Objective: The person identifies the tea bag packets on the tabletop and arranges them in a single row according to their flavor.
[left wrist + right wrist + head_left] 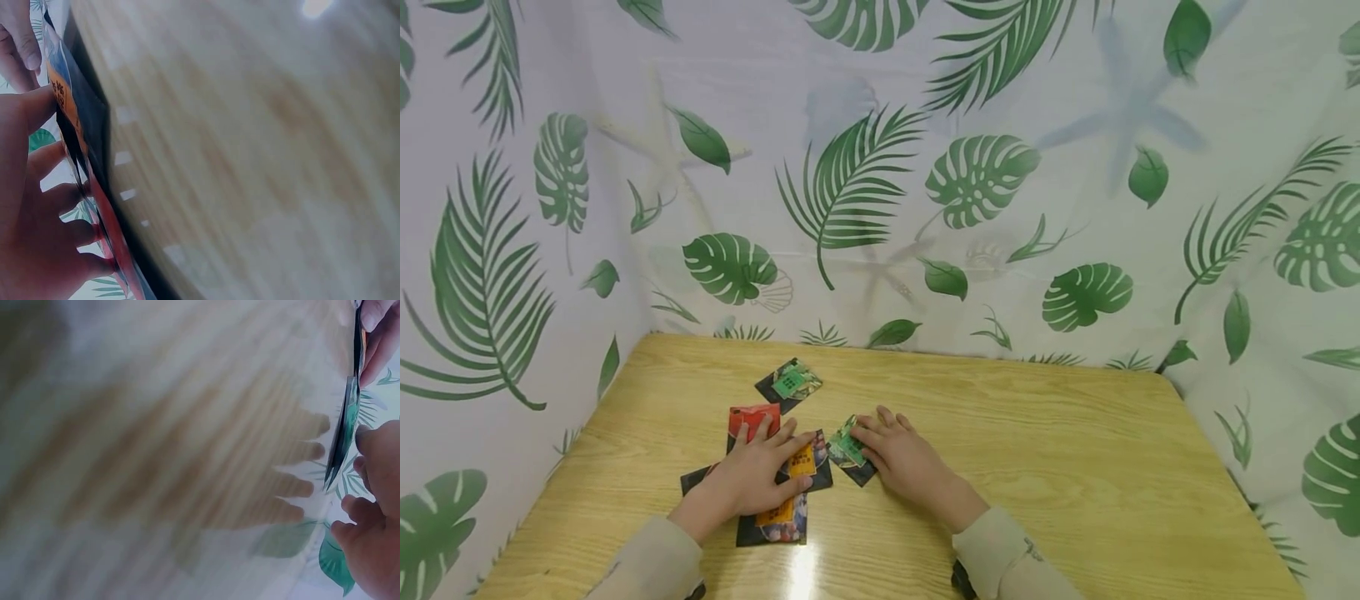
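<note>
My left hand (752, 475) lies with spread fingers over several flat packets. Under its fingertips are a red packet (747, 414) and a black packet with an orange label (805, 461). Another orange-labelled packet (775, 527) lies nearer me, and a dark packet corner (695, 478) sticks out left of the palm, its rest hidden. My right hand (910, 458) touches a green-labelled packet (848, 450) with its fingertips, the other fingers extended. In the right wrist view this green packet (345, 428) appears edge-on beside the fingers.
A second green-labelled packet (790, 383) lies farther back, apart from both hands. The wooden table (1060, 467) extends to the right and meets a leaf-patterned curtain (865, 208) at the back and sides.
</note>
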`<action>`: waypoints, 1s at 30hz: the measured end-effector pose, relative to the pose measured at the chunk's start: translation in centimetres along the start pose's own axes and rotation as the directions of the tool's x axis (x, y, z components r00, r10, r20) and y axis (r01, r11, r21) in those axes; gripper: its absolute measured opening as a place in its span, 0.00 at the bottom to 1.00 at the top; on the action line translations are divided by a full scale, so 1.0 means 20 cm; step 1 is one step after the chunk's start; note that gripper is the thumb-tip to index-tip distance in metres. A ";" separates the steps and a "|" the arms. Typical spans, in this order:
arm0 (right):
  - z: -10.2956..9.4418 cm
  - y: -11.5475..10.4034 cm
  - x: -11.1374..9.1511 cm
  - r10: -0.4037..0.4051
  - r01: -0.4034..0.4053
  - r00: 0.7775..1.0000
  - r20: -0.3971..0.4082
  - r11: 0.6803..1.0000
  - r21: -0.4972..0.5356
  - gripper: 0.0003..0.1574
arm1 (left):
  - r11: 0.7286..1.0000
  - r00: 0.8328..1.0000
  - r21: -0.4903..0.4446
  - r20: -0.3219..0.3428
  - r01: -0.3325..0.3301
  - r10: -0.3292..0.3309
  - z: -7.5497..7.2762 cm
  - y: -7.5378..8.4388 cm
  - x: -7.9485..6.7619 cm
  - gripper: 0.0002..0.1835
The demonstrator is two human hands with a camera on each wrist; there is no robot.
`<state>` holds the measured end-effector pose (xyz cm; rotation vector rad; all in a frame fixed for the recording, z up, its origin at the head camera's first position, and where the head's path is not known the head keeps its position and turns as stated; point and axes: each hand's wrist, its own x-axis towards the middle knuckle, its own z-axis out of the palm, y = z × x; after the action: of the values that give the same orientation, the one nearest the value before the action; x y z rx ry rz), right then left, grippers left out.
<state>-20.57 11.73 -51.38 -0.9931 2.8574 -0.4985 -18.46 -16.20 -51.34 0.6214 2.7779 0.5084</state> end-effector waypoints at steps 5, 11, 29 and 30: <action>0.01 0.00 0.00 -0.003 0.001 0.999 0.038 0.999 0.033 0.29 | 1.000 1.000 0.001 0.001 0.004 -0.004 0.00 0.00 0.00 0.37; 0.00 -0.01 0.00 0.009 -0.012 0.998 0.059 0.998 0.061 0.32 | 1.000 1.000 -0.012 0.000 0.005 -0.005 0.00 0.01 0.00 0.37; 0.01 0.10 0.01 0.121 -0.120 0.992 -0.026 0.992 0.038 0.38 | 1.000 1.000 -0.010 0.003 0.010 -0.010 0.00 0.01 0.00 0.37; 0.01 0.11 0.01 0.127 -0.126 0.991 -0.031 0.991 0.035 0.38 | 1.000 1.000 -0.010 0.003 0.009 -0.009 0.00 0.01 0.00 0.37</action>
<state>-21.95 13.20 -52.22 -0.7990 2.9076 -0.5539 -18.30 -16.05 -51.26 0.6062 2.7729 0.5181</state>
